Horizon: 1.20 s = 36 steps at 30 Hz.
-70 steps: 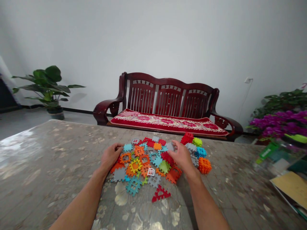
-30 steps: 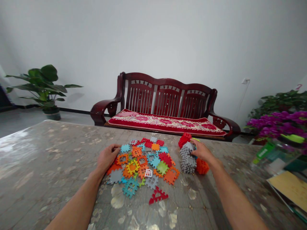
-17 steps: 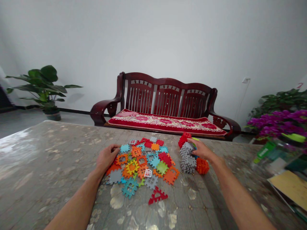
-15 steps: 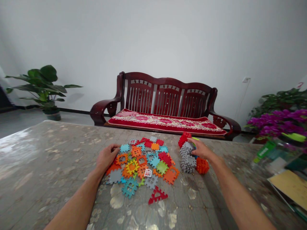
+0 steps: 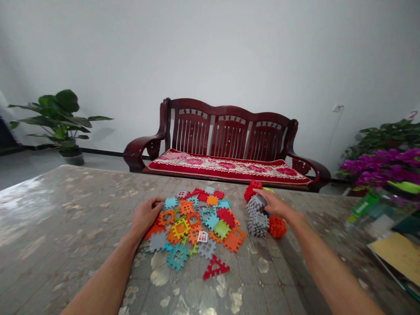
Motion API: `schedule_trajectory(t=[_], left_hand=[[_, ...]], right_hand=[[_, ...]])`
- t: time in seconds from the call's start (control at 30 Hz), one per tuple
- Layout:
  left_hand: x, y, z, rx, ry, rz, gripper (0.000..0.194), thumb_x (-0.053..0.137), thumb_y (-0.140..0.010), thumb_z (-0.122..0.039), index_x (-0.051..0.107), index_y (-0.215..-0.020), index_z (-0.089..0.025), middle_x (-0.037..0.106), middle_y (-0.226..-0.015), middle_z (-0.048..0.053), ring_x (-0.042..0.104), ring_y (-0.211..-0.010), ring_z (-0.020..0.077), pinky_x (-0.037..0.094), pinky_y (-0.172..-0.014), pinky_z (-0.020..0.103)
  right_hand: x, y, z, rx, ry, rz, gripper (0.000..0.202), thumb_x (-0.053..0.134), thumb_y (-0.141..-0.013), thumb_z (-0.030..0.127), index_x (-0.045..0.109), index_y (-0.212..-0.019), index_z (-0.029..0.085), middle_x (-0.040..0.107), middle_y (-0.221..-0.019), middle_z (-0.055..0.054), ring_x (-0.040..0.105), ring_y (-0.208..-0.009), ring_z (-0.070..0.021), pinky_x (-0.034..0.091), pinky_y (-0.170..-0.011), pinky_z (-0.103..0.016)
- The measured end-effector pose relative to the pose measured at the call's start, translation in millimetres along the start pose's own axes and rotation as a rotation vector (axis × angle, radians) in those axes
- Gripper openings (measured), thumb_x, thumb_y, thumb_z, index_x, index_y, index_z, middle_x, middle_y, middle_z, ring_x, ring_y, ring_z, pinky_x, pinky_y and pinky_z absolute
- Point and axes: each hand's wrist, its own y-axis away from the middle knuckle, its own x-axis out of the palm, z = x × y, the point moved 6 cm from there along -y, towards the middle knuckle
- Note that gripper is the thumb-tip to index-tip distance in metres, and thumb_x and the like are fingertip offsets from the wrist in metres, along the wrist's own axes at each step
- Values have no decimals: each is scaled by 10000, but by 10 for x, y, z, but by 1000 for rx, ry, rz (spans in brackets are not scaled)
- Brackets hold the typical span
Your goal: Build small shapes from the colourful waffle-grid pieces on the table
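Observation:
Loose plastic interlocking tiles point(image 5: 181, 228) in many colours lie in a flat pile on the table. My left hand point(image 5: 147, 215) rests flat at the pile's left edge, fingers stretched against the tiles, holding nothing that I can see. A red triangular tile point(image 5: 215, 267) lies apart, nearest me. On the right stand sorted stacks: a grey stack point(image 5: 258, 223), a red stack point(image 5: 252, 190) behind it and an orange-red stack point(image 5: 277, 226). My right hand point(image 5: 274, 204) reaches over these stacks, its index finger stretched out to where the grey and red ones meet. Its other fingers are partly hidden.
The patterned table point(image 5: 82, 218) spans the foreground. A clear container with a green lid point(image 5: 405, 187) and a yellowish paper item point(image 5: 398, 253) sit at the right. Beyond the table stands a wooden bench point(image 5: 229, 131), with a potted plant point(image 5: 67, 122) to the left and purple flowers point(image 5: 380, 166) right.
My right hand has shifted slightly left and its index finger reaches further over the stacks. My left hand and the tile pile stay in place.

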Motion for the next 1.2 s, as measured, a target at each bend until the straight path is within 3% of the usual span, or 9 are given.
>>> schedule_trajectory(t=[0.37,0.83,1.2], left_hand=[[40,-27,68,-12,3,11,301,537,-841,-387,727,-1032,-253,777,-925,8,692,-833,196,473,-714,258],[37,-32,71,-4,-3,3,306,534,-838,-386,730,-1033,-255,777,-913,12,691,-831,194,466,-705,253],[31,-20,52,-12,-3,6,306,536,-846,-377,726,-1041,-238,773,-955,15,690,-843,186,454,-693,243]], right_hand=[[-43,30,193,-11,61,17,851,614,-547,114,556,-1388,226,590,-1412,-73,519,-1301,-307,340,-1146,-448],[28,-7,213,-44,96,35,838,638,-597,133,520,-1425,185,583,-1412,-105,499,-1319,-311,341,-1149,-453],[81,-45,77,-94,20,66,866,639,-581,142,513,-1435,208,549,-1452,-106,493,-1329,-340,333,-1156,-497]])
